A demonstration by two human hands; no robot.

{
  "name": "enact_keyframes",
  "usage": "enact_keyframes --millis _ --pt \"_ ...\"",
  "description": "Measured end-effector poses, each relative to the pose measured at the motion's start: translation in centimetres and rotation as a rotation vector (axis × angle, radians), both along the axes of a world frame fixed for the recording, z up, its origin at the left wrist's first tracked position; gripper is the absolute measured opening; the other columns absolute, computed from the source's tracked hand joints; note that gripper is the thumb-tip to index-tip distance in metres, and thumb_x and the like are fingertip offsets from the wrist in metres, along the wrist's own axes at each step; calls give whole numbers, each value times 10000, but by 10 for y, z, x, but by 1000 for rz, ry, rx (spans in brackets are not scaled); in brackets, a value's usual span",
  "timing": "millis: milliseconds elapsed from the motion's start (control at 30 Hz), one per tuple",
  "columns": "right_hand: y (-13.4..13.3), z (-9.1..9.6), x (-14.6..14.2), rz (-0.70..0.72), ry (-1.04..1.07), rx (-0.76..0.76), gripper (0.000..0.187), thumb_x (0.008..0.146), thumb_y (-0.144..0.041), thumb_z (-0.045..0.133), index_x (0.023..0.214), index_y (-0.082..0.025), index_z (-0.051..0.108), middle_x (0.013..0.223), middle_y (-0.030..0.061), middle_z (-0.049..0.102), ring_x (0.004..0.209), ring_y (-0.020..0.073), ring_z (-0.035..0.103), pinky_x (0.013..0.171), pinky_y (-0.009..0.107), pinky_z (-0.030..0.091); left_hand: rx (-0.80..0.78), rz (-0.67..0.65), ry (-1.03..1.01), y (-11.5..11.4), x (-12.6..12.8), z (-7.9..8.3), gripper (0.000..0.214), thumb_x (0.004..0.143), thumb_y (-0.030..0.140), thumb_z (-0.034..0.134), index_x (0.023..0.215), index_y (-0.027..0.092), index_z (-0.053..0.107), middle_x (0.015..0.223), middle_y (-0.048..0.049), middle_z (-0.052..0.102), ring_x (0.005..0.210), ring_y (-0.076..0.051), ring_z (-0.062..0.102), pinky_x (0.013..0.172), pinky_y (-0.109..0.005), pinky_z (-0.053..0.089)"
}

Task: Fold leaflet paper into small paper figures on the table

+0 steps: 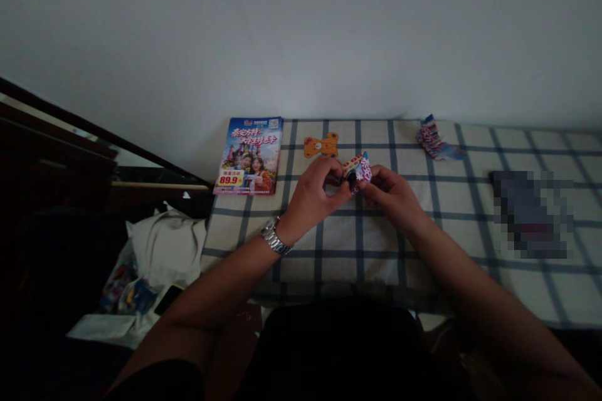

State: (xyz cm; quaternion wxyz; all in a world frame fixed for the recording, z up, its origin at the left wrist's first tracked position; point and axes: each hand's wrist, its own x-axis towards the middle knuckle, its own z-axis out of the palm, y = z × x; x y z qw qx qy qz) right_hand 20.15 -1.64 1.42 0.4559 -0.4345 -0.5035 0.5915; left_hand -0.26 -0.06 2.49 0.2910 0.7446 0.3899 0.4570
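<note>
Between my two hands is a small piece of folded printed paper [358, 170], patterned in red, white and blue, held above the checked cloth. My left hand [320, 185], with a silver watch at the wrist, pinches its left side between thumb and fingers. On the other side, my right hand [392, 194] grips the lower right part, thumb toward me. Some fingertips are hidden behind the paper. Just beyond my left hand lies an orange bear-shaped cutout [321, 145]. A stack of printed flyers [249, 156] rests to its left.
A blue-and-white checked cloth [338, 250] covers the surface against a pale wall [301, 31]. Another folded paper piece [437, 139] sits at the back right. Near the right side is a blurred dark flat object [533, 216]. White bags [167, 241] stand low at left.
</note>
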Motion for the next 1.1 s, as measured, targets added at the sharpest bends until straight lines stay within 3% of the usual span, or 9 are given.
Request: enact_keyframes --millis 267,433,533,1100 --pt "0 1 2 16 -2 21 310 870 -494 822 950 -237 668 772 -23 632 572 105 497 502 240 419 -27 -38 -40 2 -1 -3 158 898 163 669 979 214 543 1002 -22 605 904 -141 639 768 -257 633" --pt "1 0 3 3 -5 38 379 826 -463 866 1086 -272 668 992 5 703 681 132 614 551 257 504 -37 -52 -55 3 -3 -5 147 924 184 667 999 215 544 1028 -28 614 959 -149 639 807 -268 626" --pt "1 2 2 26 -10 29 420 803 -464 883 1102 -272 659 982 12 715 724 157 645 554 265 513 -41 -71 -67 3 -3 -5 156 925 183 678 1004 215 547 1048 -33 614 988 -151 643 814 -267 628" --pt "0 3 1 -1 -103 62 313 841 -491 842 970 -260 673 896 7 671 664 143 551 550 271 473 49 -2 12 2 -2 -3 219 865 111 695 986 222 549 1046 -34 614 993 -176 630 828 -309 627"
